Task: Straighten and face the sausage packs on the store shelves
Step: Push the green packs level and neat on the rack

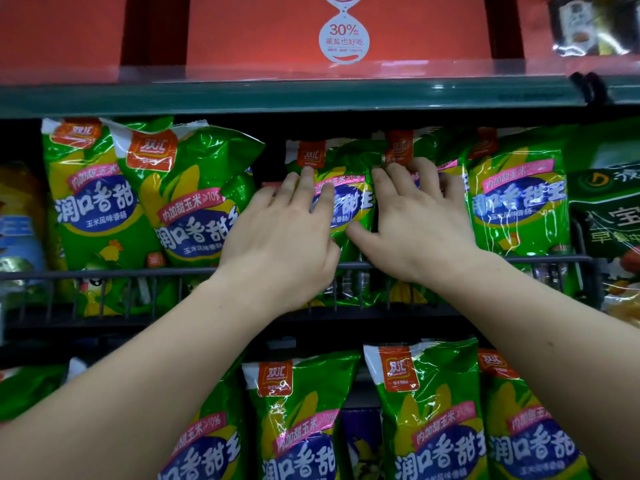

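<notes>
Green sausage packs with orange logos stand in a row on the middle shelf behind a dark wire rail [104, 273]. My left hand [280, 237] lies flat with straight fingers on the front of the middle pack [349, 188]. My right hand [419, 220] presses on the neighbouring pack [398, 150] just to the right, fingers slightly bent over its face and its thumb touching the middle pack. One pack [194, 199] to the left leans tilted toward the right. An upright pack [519, 202] stands at the right. More green packs [429, 420] fill the lower shelf.
A green shelf edge [277, 95] runs above the row, with red boxes [263, 29] on top. Dark green packs of another product [606, 209] stand at the far right, and yellow and blue packs [20, 223] at the far left.
</notes>
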`<state>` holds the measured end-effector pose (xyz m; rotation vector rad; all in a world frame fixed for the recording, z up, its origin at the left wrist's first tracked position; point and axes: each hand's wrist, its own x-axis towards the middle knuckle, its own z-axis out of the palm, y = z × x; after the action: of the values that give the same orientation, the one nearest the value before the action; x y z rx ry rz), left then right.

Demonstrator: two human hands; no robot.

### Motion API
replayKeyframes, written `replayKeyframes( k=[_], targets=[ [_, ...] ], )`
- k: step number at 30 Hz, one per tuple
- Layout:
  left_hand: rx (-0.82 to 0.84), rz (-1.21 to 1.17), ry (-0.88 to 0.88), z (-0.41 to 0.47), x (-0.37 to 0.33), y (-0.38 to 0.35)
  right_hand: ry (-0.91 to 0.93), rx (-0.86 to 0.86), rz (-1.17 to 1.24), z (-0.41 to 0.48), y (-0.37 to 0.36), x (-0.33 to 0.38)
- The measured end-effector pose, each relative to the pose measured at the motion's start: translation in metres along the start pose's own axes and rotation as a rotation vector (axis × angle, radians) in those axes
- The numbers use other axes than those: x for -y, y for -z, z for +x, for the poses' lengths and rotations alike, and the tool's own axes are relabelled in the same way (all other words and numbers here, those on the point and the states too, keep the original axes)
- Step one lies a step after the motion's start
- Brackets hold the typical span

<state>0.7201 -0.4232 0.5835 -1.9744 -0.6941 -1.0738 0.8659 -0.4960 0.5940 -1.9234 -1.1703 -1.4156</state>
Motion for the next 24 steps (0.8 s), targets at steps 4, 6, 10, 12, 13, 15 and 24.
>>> replayKeyframes(
  k=[4, 6, 10, 12, 13, 15, 24],
  targets=[
    [-0.205, -0.245, -0.098, -0.015, 0.004, 0.000, -0.006, -0.049, 0.036, -0.003, -0.005, -0.001],
    [-0.221, -0.313, -0.129, -0.026, 0.005, 0.001, -0.007, -0.063, 0.061, -0.005, -0.006, -0.001],
    [-0.311, -0.344, -0.174, -0.051, 0.012, 0.004, -0.015, -0.117, 0.147, -0.010, -0.004, 0.000],
    [-0.367, -0.353, -0.143, -0.062, 0.017, 0.006, -0.013, -0.134, 0.192, -0.012, -0.001, -0.001],
    [-0.386, -0.350, -0.121, -0.067, 0.019, 0.007, -0.008, -0.153, 0.211, -0.013, 0.000, -0.001],
    [-0.409, -0.309, -0.061, -0.077, 0.023, 0.010, 0.003, -0.215, 0.251, -0.016, 0.002, 0.000],
    [-0.292, -0.336, 0.415, -0.107, 0.054, 0.018, 0.266, -0.067, 0.806, -0.031, 0.028, 0.056]
  ],
)
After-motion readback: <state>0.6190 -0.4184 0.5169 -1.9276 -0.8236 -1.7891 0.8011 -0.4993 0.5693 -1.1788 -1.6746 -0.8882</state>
